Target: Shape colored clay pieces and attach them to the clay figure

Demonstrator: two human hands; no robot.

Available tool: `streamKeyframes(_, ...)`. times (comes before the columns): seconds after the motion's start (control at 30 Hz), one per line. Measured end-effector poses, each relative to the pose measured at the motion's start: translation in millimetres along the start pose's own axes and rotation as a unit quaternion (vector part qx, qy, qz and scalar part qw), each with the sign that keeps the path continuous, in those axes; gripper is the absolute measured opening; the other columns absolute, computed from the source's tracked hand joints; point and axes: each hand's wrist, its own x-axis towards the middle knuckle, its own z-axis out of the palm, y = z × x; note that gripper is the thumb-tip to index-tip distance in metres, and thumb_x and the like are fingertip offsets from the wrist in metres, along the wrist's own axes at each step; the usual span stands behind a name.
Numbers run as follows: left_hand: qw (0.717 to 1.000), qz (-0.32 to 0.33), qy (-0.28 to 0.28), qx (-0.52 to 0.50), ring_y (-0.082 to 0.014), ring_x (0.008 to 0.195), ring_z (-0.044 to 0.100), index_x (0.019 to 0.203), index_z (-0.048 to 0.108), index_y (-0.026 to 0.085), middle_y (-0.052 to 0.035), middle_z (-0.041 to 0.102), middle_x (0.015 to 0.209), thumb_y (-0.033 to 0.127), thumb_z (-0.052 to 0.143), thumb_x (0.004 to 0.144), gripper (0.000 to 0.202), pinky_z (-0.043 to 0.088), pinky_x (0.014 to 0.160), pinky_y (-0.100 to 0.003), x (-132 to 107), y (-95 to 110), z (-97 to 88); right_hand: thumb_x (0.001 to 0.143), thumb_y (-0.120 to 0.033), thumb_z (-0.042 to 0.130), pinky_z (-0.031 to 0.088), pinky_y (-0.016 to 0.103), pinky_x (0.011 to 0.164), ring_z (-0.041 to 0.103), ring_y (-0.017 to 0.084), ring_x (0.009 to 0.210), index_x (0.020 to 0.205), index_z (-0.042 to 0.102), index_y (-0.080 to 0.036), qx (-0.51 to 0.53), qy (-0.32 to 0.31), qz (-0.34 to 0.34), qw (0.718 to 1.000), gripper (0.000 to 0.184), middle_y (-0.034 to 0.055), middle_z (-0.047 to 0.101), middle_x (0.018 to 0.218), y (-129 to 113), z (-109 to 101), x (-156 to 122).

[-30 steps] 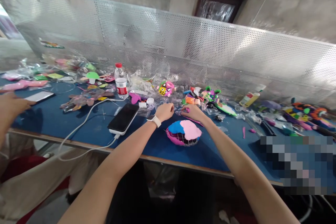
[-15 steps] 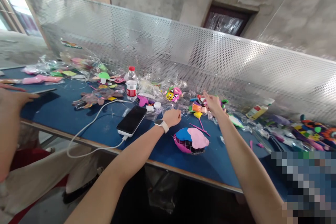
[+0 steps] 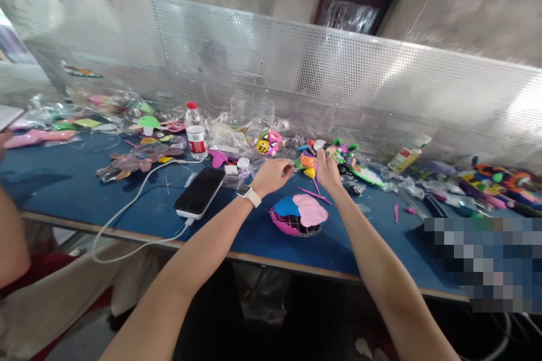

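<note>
My left hand (image 3: 273, 176), with a watch (image 3: 244, 192) at its wrist, is above the blue table with fingers curled; whatever lies inside them is hidden. My right hand (image 3: 328, 172) is at the orange packet (image 3: 308, 162), its thumb raised and its other fingers bent out of sight. In front of both hands rests a rounded form (image 3: 285, 228) with a magenta edge and a dark, white-lined mesh. A blue clay sheet (image 3: 287, 205) and a pink clay sheet (image 3: 311, 211) cover its top. Behind it lie thin purple sticks (image 3: 314, 196).
A phone (image 3: 200, 192) with a white cable (image 3: 122, 206) lies left of my left arm. Behind stand a water bottle (image 3: 195, 132) and a perforated metal screen (image 3: 271, 76). Wrapped clay figures and plastic bags line the table's back. Another person's arm (image 3: 12, 237) is at far left.
My right hand has come back from the pile, down and closer to my left hand. The view has shifted, and the other person's hand at left has moved mostly out of sight.
</note>
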Motion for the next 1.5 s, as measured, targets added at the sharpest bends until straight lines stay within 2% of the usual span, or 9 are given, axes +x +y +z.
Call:
streamKeyframes(0.13, 0.991, 0.052, 0.007, -0.125, -0.0186, 0.083, 0.068, 0.112, 0.067, 0.019, -0.0064, 0.075, 0.102, 0.036, 0.06, 0.1, 0.022, 0.053, 0.081, -0.032, 2, 7, -1.5, 0.094, -0.087, 0.03, 0.037, 0.029, 0.046, 0.05, 0.016, 0.048, 0.076, 0.056, -0.024, 0.123, -0.102, 0.032, 0.987, 0.07, -0.0005, 0.051, 0.054, 4, 3, -5)
streamKeyframes(0.27, 0.987, 0.031, 0.011, -0.158, -0.0182, 0.086, 0.069, 0.123, 0.065, 0.018, -0.0104, 0.072, 0.119, 0.042, 0.066, 0.097, 0.036, 0.055, 0.083, -0.033, 3, 4, 5.4, 0.09, -0.066, 0.056, 0.042, 0.026, 0.049, 0.058, 0.016, 0.059, 0.102, 0.05, -0.028, 0.222, -0.187, 0.022, 0.957, 0.04, -0.0027, 0.062, 0.076, 3, 14, -8)
streamKeyframes(0.4, 0.987, 0.025, 0.015, -0.157, -0.0189, 0.088, 0.069, 0.113, 0.072, 0.018, -0.0093, 0.073, 0.111, 0.041, 0.065, 0.098, 0.028, 0.056, 0.081, -0.033, 3, -2, 8.2, 0.086, -0.042, 0.06, 0.052, 0.028, 0.059, 0.065, 0.017, 0.073, 0.115, 0.049, -0.028, 0.25, -0.208, -0.008, 0.946, 0.034, -0.0014, 0.065, 0.088, -3, 18, -13)
streamKeyframes(0.5, 0.989, 0.032, 0.028, -0.142, -0.0208, 0.094, 0.068, 0.1, 0.074, 0.018, -0.009, 0.073, 0.106, 0.04, 0.066, 0.098, 0.024, 0.055, 0.084, -0.033, 3, -6, 5.9, 0.084, -0.04, 0.064, 0.059, 0.032, 0.066, 0.068, 0.018, 0.08, 0.123, 0.053, -0.027, 0.239, -0.209, -0.024, 0.948, 0.042, 0.0009, 0.067, 0.098, -4, 18, -15)
streamKeyframes(0.63, 0.989, -0.017, 0.048, -0.141, -0.0216, 0.094, 0.069, 0.098, 0.071, 0.017, -0.0097, 0.074, 0.105, 0.042, 0.064, 0.098, 0.026, 0.056, 0.084, -0.034, 4, -12, 6.1, 0.084, -0.048, 0.074, 0.061, 0.034, 0.076, 0.07, 0.019, 0.086, 0.117, 0.064, -0.024, 0.207, -0.168, -0.07, 0.961, 0.042, 0.0048, 0.07, 0.107, 0, 16, -11)
streamKeyframes(0.77, 0.98, -0.06, 0.038, -0.188, -0.0227, 0.093, 0.072, 0.104, 0.07, 0.016, -0.0094, 0.076, 0.103, 0.049, 0.062, 0.098, 0.034, 0.058, 0.081, -0.033, 4, -15, 10.8, 0.085, -0.054, 0.075, 0.057, 0.032, 0.075, 0.07, 0.02, 0.085, 0.111, 0.072, -0.02, 0.163, -0.125, -0.106, 0.973, 0.043, 0.005, 0.074, 0.093, 3, 15, -8)
streamKeyframes(0.9, 0.969, -0.053, 0.015, -0.24, -0.0229, 0.093, 0.073, 0.11, 0.072, 0.016, -0.0092, 0.078, 0.104, 0.059, 0.058, 0.098, 0.047, 0.058, 0.085, -0.033, 2, -12, 11.6, 0.085, -0.064, 0.074, 0.052, 0.03, 0.064, 0.064, 0.018, 0.069, 0.107, 0.075, -0.02, 0.152, -0.087, -0.103, 0.979, 0.05, 0.0023, 0.07, 0.079, 2, 15, -9)
streamKeyframes(1.03, 0.973, -0.024, -0.009, -0.227, -0.0186, 0.077, 0.067, 0.094, 0.073, 0.012, -0.0061, 0.075, 0.086, 0.063, 0.062, 0.094, 0.052, 0.052, 0.073, -0.028, 2, -9, 10.3, 0.083, -0.066, 0.076, 0.048, 0.03, 0.058, 0.058, 0.016, 0.059, 0.097, 0.076, -0.019, 0.158, -0.054, -0.111, 0.98, 0.05, 0.0009, 0.065, 0.069, 1, 16, -10)
streamKeyframes(1.5, 0.992, 0.026, 0.067, -0.104, -0.0156, 0.067, 0.051, 0.076, 0.057, 0.018, -0.0006, 0.058, 0.071, 0.056, 0.054, 0.103, 0.047, 0.038, 0.067, -0.028, 1, -17, 8.6, 0.082, -0.074, 0.073, 0.063, 0.035, 0.06, 0.064, 0.018, 0.064, 0.098, 0.082, -0.021, 0.233, -0.125, -0.089, 0.96, 0.056, 0.0045, 0.073, 0.08, 5, 20, -8)
